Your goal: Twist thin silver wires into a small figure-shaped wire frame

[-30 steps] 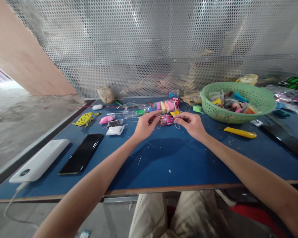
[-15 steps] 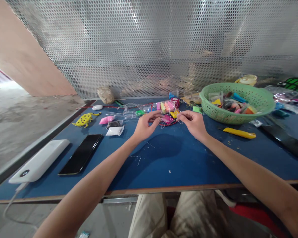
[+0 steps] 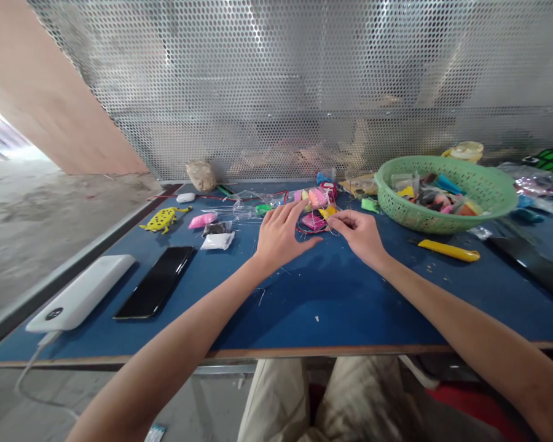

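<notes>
My left hand (image 3: pixel 283 238) is open, its fingers spread and thumb pointing right, over the near side of a cluster of small packets. My right hand (image 3: pixel 360 236) is closed in a pinch on a thin, pale wire (image 3: pixel 333 232), which curls out by the fingertips; most of it is too fine to make out. Just beyond the pinch lie a yellow piece (image 3: pixel 327 211) and a pink packet (image 3: pixel 314 221). Behind them is a clear bag with pastel pieces (image 3: pixel 317 197). A green packet (image 3: pixel 262 209) and several thin straight wires lie left of these.
A green basket (image 3: pixel 391 209) with colourful packets stands at right, a yellow cutter (image 3: pixel 449 250) before it. At left are a black phone (image 3: pixel 155 282), white power bank (image 3: pixel 85 294), yellow spotted toy (image 3: pixel 163 218), and pink (image 3: pixel 203 220), black (image 3: pixel 217 228) and white (image 3: pixel 218 240) packets. Perforated metal (image 3: pixel 281 80) rises behind.
My left hand has opened, its fingers spreading and lifting away from my right hand. The right hand keeps its pinch in nearly the same place. The view has shifted slightly.
</notes>
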A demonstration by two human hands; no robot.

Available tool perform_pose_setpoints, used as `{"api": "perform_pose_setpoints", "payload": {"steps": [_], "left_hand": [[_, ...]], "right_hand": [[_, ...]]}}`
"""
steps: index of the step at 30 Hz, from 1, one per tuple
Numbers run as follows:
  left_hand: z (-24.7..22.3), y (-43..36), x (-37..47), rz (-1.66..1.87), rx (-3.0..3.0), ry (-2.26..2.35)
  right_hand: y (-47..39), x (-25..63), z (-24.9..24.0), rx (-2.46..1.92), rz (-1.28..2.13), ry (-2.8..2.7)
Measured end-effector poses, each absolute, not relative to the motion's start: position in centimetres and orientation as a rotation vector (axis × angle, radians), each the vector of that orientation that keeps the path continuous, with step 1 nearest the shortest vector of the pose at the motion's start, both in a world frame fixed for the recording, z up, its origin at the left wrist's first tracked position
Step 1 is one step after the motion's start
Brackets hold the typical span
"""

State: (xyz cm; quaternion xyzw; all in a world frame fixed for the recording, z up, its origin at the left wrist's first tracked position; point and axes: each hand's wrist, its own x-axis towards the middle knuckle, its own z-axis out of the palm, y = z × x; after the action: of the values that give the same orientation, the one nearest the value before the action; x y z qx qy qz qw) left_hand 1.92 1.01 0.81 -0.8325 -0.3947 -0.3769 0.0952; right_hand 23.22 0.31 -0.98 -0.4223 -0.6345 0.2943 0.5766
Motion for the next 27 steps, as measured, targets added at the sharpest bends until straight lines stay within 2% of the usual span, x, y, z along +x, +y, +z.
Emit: {"api": "perform_pose_setpoints", "payload": {"steps": [6, 18, 27], "left_hand": [[0.7, 1.2, 1.8, -1.142, -2.459, -1.136], [0.1, 2.3, 1.2, -1.08, -2.513, -1.163], [0.0, 2.4, 1.1, -1.087, -2.55, -1.083]], "right_hand": [[-0.1, 22.8, -1.0, -0.976, 0.758, -1.503], [2.9, 25.2, -2.1, -0.959, 0.577, -1.347], [2.4, 25.5, -1.5, -1.001, 0.449, -1.477]]}}
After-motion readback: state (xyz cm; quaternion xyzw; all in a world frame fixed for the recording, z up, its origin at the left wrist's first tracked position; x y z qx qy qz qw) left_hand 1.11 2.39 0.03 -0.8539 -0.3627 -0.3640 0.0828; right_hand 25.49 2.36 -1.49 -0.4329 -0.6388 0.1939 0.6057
